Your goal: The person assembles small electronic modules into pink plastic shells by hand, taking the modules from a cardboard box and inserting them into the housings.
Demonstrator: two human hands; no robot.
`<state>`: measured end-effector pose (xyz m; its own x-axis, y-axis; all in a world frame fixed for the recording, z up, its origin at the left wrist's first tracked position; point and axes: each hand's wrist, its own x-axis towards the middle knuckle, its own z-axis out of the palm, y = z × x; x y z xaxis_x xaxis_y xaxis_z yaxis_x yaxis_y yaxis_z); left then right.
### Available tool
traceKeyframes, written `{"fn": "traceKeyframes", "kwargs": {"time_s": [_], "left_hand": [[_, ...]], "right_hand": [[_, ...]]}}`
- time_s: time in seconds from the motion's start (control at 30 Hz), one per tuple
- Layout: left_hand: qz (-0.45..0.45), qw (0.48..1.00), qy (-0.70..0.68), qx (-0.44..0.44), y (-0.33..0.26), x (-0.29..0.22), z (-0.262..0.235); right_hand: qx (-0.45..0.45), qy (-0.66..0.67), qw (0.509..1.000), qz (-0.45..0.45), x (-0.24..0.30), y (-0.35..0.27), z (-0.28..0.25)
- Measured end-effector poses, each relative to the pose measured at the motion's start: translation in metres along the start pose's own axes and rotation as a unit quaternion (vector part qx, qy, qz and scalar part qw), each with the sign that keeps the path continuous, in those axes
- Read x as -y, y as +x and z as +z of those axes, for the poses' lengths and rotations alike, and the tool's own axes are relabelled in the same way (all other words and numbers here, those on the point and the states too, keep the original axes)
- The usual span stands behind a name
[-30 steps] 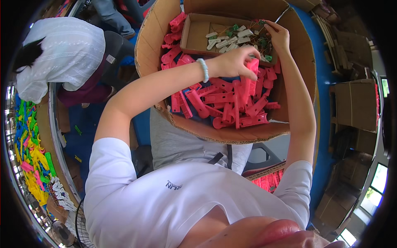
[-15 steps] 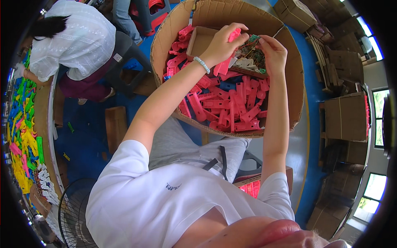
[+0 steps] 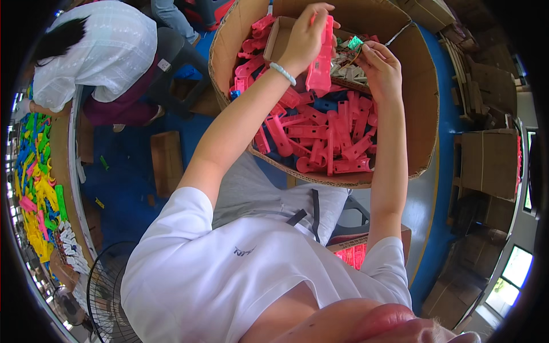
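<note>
My left hand (image 3: 304,41) is closed round a long pink plastic shell (image 3: 320,71), which it holds up over a big cardboard box (image 3: 420,108). In a pinch of thumb and forefinger, my right hand (image 3: 382,67) has a small green circuit board (image 3: 354,43) with thin wires trailing from it. The board is a short way to the right of the shell, apart from it. Below both hands lie many pink plastic shells (image 3: 309,131), heaped in the box. Under the board, a shallow carton holds more wired parts (image 3: 346,70), partly hidden by my hands.
At the left, a person in a white top (image 3: 108,46) sits by a table covered with coloured plastic parts (image 3: 43,188). A black fan (image 3: 108,291) stands at the lower left. Stacked cardboard boxes (image 3: 486,163) line the right side. A carton with pink parts (image 3: 351,255) is beside my lap.
The pink shell has turned more upright and shows its long side. My right hand has lifted the green board clear of the wired parts. The whole view has shifted slightly.
</note>
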<state>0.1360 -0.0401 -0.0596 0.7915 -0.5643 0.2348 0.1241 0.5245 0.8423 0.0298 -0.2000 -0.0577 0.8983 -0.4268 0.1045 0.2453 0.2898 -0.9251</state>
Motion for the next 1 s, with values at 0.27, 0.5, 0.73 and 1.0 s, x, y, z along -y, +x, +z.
{"fn": "traceKeyframes", "kwargs": {"time_s": [0.27, 0.5, 0.73, 1.0], "left_hand": [[0.089, 0.994, 0.036, 0.042, 0.011, 0.0, -0.004], [-0.003, 0.991, -0.123, 0.06, -0.011, 0.008, 0.003], [0.036, 0.996, -0.083, 0.019, -0.012, 0.024, 0.003], [0.042, 0.996, -0.064, 0.048, -0.015, 0.023, 0.005]], "right_hand": [[0.122, -0.073, 0.986, 0.089, -0.017, -0.022, 0.035], [-0.022, -0.011, 1.0, -0.005, -0.018, -0.016, 0.028], [0.025, -0.025, 0.999, 0.023, -0.012, -0.017, 0.024], [-0.019, -0.05, 0.999, 0.003, -0.01, -0.015, 0.022]]}}
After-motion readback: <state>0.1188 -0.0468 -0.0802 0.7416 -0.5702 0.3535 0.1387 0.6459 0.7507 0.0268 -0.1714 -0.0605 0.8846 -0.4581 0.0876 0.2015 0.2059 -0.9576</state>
